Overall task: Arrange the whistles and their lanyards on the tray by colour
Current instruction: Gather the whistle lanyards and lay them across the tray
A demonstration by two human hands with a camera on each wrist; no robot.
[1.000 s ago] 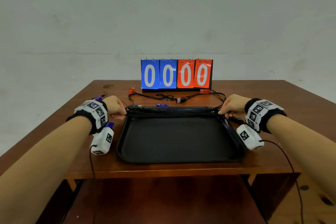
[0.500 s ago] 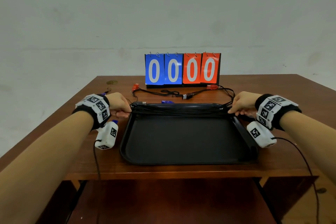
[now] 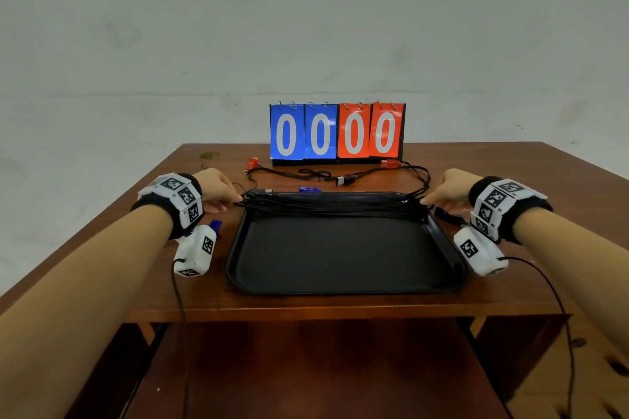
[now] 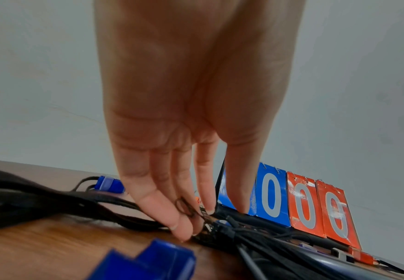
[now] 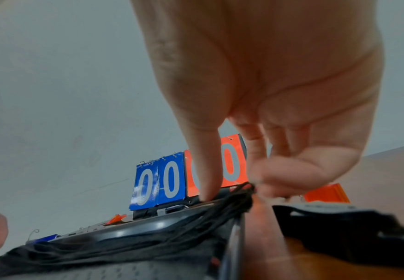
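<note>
Between the hands: one black tray [image 3: 340, 258] and one lanyard bundle [image 3: 335, 205]. Beyond them: two red whistles [image 3: 252, 163], one blue whistle [image 3: 309, 189], one scoreboard [image 3: 337, 131].

Brown wooden table [image 3: 510, 180], plain grey wall [image 3: 306, 27]

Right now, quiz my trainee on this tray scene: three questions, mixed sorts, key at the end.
1. True or false: the black lanyards lie stretched across the far end of the tray.
2. What does the scoreboard read? A) 0000 B) 1200 C) 0315
3. Fill in: the left hand and right hand each pinch one ___ of the lanyard bundle.

Key: 1 true; 2 A; 3 end.
</note>
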